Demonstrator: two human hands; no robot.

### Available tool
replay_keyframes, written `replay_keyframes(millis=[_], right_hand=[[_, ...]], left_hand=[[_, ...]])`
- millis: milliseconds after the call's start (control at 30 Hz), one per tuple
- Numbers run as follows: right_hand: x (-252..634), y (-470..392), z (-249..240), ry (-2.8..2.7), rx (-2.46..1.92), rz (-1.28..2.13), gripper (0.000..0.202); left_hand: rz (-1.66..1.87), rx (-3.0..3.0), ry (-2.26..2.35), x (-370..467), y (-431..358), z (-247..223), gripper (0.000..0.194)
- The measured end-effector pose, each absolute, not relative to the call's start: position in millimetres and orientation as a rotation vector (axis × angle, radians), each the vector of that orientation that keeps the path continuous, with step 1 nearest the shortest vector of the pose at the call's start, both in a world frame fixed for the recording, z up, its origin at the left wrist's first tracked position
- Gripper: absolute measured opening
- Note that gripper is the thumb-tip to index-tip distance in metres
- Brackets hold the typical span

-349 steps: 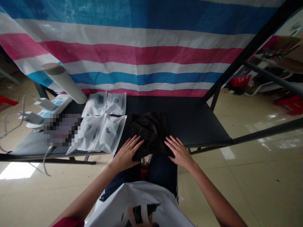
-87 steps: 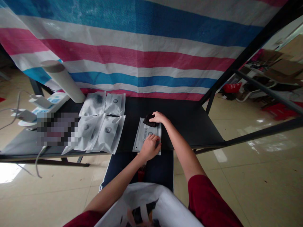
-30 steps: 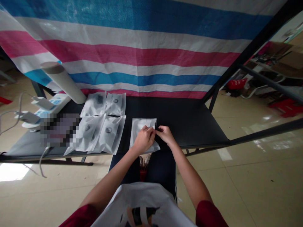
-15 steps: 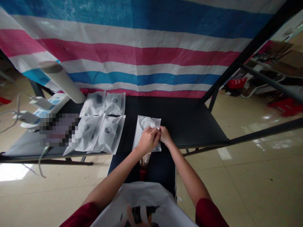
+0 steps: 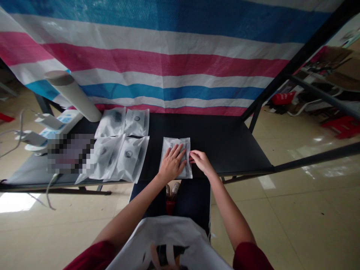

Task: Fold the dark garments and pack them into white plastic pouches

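Note:
A frosted pouch with dark lettering (image 5: 185, 144) lies flat near the front edge of the black table (image 5: 216, 131). My left hand (image 5: 172, 163) rests palm down on the pouch, fingers spread. Just beside the pouch's right edge is my right hand (image 5: 201, 161), its fingers apart and nothing visible between them. Whether its fingertips touch the edge is hard to tell. To the left lie several filled frosted pouches (image 5: 128, 159) in two rows, away from both hands.
A tall white bottle (image 5: 74, 95) leans at the back left by a power strip (image 5: 63, 122) with plugged-in chargers and cables. A pixelated object (image 5: 70, 153) lies in front. A striped sheet (image 5: 168, 63) hangs behind, with a dark metal frame (image 5: 264, 92) at the right.
My left hand has opened from a closed grip near the pouch's right edge and now lies flat on it. My right hand has moved slightly right and its fingers have parted.

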State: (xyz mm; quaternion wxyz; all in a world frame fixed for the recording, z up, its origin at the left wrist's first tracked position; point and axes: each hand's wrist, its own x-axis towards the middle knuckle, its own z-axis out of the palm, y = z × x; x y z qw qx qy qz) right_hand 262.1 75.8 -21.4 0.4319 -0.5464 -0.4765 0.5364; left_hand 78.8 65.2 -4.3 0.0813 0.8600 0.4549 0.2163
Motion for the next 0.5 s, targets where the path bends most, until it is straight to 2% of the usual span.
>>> replay_keyframes(millis=[200, 367, 500], right_hand=[[274.3, 54.9, -22.1, -1.245, -1.466, 1.333, 0.043], [284.3, 24.7, -17.9, -1.388, -1.647, 1.509, 0.056], [279.7, 7.4, -18.3, -1.394, -1.637, 1.561, 0.055]], left_hand=[[0.612, 2.612, 1.369, 77.9, 64.7, -5.2, 0.052], [0.58, 2.661, 1.387, 76.6, 67.1, -5.4, 0.053], [0.595, 2.667, 1.419, 76.8, 72.7, -6.9, 0.053]])
